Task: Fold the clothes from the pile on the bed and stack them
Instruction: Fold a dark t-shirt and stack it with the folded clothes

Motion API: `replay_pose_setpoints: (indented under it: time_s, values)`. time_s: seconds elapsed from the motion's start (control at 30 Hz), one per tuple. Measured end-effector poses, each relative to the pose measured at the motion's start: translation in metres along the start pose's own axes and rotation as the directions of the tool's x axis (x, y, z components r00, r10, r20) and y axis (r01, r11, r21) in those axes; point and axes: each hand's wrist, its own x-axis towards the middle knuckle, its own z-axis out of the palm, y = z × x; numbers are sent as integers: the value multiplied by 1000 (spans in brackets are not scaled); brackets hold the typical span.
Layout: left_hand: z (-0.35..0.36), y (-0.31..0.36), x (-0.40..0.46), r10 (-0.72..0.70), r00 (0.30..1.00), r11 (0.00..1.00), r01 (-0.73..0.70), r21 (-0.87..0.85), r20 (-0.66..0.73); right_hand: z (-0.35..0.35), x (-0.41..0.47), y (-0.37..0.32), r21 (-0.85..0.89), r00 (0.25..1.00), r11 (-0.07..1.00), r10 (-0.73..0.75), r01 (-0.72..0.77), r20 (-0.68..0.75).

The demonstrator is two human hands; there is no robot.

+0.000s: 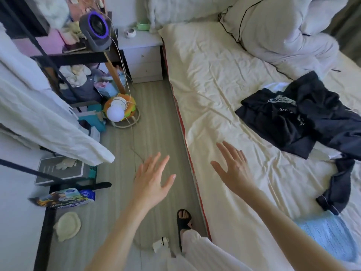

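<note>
Hands (154, 178) empty; shirt (289, 118) print illegible

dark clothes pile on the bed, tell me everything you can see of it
The dark clothes pile is a loose, unfolded heap of navy-black fabric lying on the cream sheet near the pillow. One piece shows a pale print. A dark piece with thin white piping trails toward a light blue knitted item. Neither hand touches it.

I see bare cream sheet (224, 94) between bed edge and the dark clothes pile (304, 118): open passage. Pillows (273, 32) block the head end. Cluttered shelf (78, 55) hems the floor strip (156, 124).
</note>
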Motion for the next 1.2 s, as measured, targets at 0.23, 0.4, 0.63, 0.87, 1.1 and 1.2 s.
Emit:
replay_pose_setpoints:
  time_s: [0.23,0.4,0.63,0.87,1.1,1.2]
  values:
    - [-28,25,118,126,992,992,-126,11,-20,-27,82,35,-9,992,994,105,-106,-64]
    - [-39,28,202,194,980,980,-195,49,33,-34,139,58,-20,978,983,179,-183,-110]
    - [-27,20,342,332,907,917,-375,136,258,-35,216,112,-115,928,927,338,-358,-159]
    - [-22,61,474,510,765,811,-580,76,394,-21,283,134,-64,789,793,588,-606,-176]
    - [33,109,543,551,628,742,-671,22,549,-22,304,196,-9,659,669,729,-743,-183]
    - [63,127,558,525,588,734,-679,22,615,-23,297,239,-24,611,615,776,-788,-157]
